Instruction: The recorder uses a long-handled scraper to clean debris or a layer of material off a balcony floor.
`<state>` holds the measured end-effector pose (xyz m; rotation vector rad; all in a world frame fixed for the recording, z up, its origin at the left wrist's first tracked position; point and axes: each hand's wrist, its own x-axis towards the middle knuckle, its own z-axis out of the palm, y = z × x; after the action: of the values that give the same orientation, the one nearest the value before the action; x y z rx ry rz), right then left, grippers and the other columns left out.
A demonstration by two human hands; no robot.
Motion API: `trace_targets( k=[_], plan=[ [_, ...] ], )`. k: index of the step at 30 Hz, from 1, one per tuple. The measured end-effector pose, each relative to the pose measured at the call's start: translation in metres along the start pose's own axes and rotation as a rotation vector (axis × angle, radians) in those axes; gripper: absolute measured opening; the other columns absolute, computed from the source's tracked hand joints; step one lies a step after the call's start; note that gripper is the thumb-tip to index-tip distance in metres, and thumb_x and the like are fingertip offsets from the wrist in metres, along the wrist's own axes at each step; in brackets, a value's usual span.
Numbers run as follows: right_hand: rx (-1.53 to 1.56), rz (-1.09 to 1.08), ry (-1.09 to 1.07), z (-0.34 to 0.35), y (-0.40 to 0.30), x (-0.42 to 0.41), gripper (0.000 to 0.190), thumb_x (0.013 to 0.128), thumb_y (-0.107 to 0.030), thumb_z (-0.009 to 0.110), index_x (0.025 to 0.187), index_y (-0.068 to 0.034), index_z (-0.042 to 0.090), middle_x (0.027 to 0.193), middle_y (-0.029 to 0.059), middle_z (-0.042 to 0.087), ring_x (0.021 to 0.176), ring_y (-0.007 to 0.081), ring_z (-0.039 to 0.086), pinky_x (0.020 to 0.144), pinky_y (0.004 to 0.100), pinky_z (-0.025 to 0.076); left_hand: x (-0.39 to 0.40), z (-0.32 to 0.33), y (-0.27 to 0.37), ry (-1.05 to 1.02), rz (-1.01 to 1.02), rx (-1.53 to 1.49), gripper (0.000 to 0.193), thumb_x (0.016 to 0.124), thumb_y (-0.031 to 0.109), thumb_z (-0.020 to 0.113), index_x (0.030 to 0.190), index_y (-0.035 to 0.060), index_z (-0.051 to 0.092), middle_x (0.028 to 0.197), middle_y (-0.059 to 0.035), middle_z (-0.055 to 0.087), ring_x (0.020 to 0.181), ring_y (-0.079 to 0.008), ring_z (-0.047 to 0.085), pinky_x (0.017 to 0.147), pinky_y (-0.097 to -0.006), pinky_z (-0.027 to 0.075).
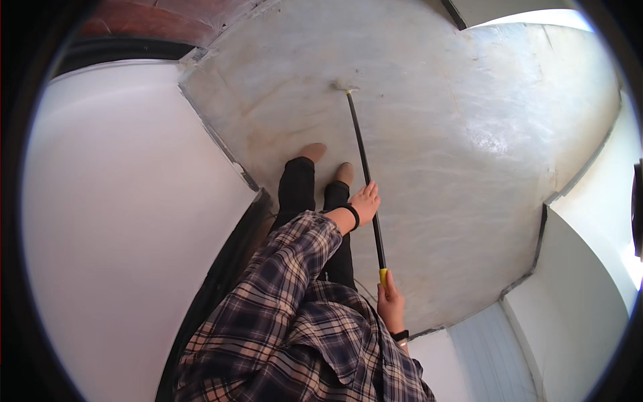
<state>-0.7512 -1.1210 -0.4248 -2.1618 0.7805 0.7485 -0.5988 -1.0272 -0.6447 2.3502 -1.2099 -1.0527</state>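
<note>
A long-handled floor scraper slants across the middle of the view, its black pole (360, 138) running from near my body out to the floor. My left hand (364, 203) is wrapped around the pole partway along. Lower down, my right hand (391, 304) grips the yellow end (384, 276) of the handle. The small head (347, 89) touches the grey concrete floor (427, 166), a yellow collar joining it to the pole. Against its left side lies a little heap of debris (337, 85); the exact form of the head is too small to tell.
My shoes (313, 152) stand left of the pole. A white wall (115, 166) with a dark base strip rises close on my left. Pale walls (567, 271) with a stepped corner bound the floor at right. Reddish-brown flooring (150, 20) shows at the upper left.
</note>
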Motion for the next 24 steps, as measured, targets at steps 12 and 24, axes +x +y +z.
trace_targets(
  k=[12, 24],
  plan=[
    [-0.045, 0.049, -0.057, -0.005, -0.015, 0.016, 0.048, 0.082, -0.012, 0.058, 0.127, -0.011, 0.043, 0.076, 0.0216, 0.058, 0.068, 0.0367, 0.058, 0.057, 0.0368, 0.044, -0.001, -0.018, -0.018, 0.087, -0.040, 0.015, 0.040, 0.079, 0.013, 0.044, 0.113, -0.0091, 0.045, 0.131, -0.0269, 0.033, 0.128, -0.0386, 0.023, 0.105, -0.0418, 0.021],
    [0.003, 0.023, -0.071, -0.010, -0.007, -0.032, 0.049, 0.080, -0.012, 0.059, 0.126, -0.009, 0.043, 0.070, 0.0219, 0.056, 0.062, 0.0394, 0.054, 0.055, 0.0436, 0.043, -0.034, -0.012, 0.011, -0.007, 0.004, -0.012, 0.040, 0.082, 0.012, 0.042, 0.118, -0.0061, 0.044, 0.136, -0.0238, 0.028, 0.129, -0.0372, 0.021, 0.104, -0.0411, 0.024]
  ],
)
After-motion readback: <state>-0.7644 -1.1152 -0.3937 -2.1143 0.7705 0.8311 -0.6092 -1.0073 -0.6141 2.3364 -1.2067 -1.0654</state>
